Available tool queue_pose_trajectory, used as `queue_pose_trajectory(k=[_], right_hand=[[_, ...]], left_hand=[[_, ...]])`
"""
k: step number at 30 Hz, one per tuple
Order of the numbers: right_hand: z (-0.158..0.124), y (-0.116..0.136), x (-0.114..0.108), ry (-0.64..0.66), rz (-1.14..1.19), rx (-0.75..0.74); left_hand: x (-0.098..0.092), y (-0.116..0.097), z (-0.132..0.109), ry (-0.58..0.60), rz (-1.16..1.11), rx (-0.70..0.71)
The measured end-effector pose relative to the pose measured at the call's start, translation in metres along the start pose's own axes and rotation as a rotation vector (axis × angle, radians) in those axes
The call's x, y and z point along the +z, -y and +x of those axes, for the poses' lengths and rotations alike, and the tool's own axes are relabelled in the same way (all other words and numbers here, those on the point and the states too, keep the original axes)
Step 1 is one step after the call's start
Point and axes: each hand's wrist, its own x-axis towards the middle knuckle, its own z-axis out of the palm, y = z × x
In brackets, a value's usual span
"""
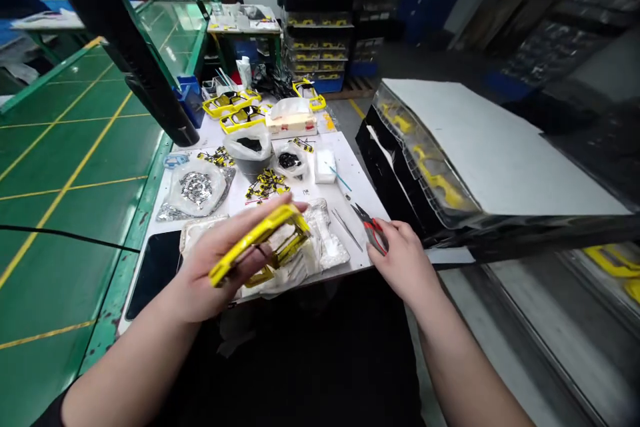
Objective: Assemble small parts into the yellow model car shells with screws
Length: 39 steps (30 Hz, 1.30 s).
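My left hand [200,280] grips a yellow plastic frame [287,217], tilted above the front of the table, with fingers behind and through it. Beneath the frame lies a whitish padded rest [327,240], and another yellow part shows partly under my hand. At the table's right edge, my right hand [403,260] has its fingers closed around the handles of red-and-grey pliers [371,225]. The jaws point away to the left, close to the tabletop. Left of the pliers lie metal tweezers [347,229].
Behind are a bag of metal pieces [197,188], small yellow-black parts [267,185], a lined grey bucket [250,159] and more yellow frames [243,117]. A dark tablet [155,273] lies at left. A black lamp arm [130,47] hangs overhead; stacked trays [430,173] stand at right.
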Motion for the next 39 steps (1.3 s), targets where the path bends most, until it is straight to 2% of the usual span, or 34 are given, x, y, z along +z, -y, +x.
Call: queue_pose_trajectory(k=[2, 3, 6, 8, 10, 12, 14, 16, 21, 24, 28, 32, 39], right_hand=[[0.006, -0.003, 0.01, -0.027, -0.021, -0.018], [0.007, -0.004, 0.013, -0.036, -0.029, -0.026], [0.003, 0.001, 0.007, -0.06, -0.052, -0.052], [-0.006, 0.013, -0.008, -0.101, -0.017, -0.101], [-0.017, 0.031, -0.027, -0.122, 0.125, -0.226], [-0.026, 0.055, -0.041, 0.005, 0.335, -0.426], [-0.03, 0.08, -0.045, 0.161, 0.515, -0.591], [-0.03, 0.098, -0.036, 0.18, 0.658, -0.649], [-0.024, 0.114, 0.003, 0.03, 0.832, -0.654], [-0.021, 0.115, 0.014, -0.032, 0.866, -0.664], [-0.018, 0.121, 0.009, 0.01, 0.821, -0.616], [-0.013, 0.128, 0.002, 0.018, 0.794, -0.579], [-0.008, 0.128, 0.006, 0.022, 0.775, -0.574]], left_hand=[[-0.002, -0.004, 0.009, 0.163, 0.18, 0.082], [-0.003, -0.006, 0.012, 0.194, 0.237, 0.112], [0.001, -0.013, 0.015, 0.105, 0.241, 0.105], [0.006, -0.016, 0.012, 0.039, 0.205, 0.054], [0.012, -0.018, 0.008, 0.014, 0.16, 0.026], [0.018, -0.019, 0.005, 0.005, 0.126, 0.014], [0.023, -0.021, 0.003, 0.017, 0.119, 0.021], [0.027, -0.023, 0.002, 0.043, 0.131, 0.059], [0.027, -0.022, 0.001, 0.064, 0.123, 0.219], [0.023, -0.016, 0.0, 0.045, 0.147, 0.218], [0.023, -0.005, -0.001, -0.027, 0.108, 0.113], [0.024, 0.002, -0.001, -0.054, 0.024, 0.105], [0.029, -0.012, 0.008, -0.099, -0.062, 0.016]])
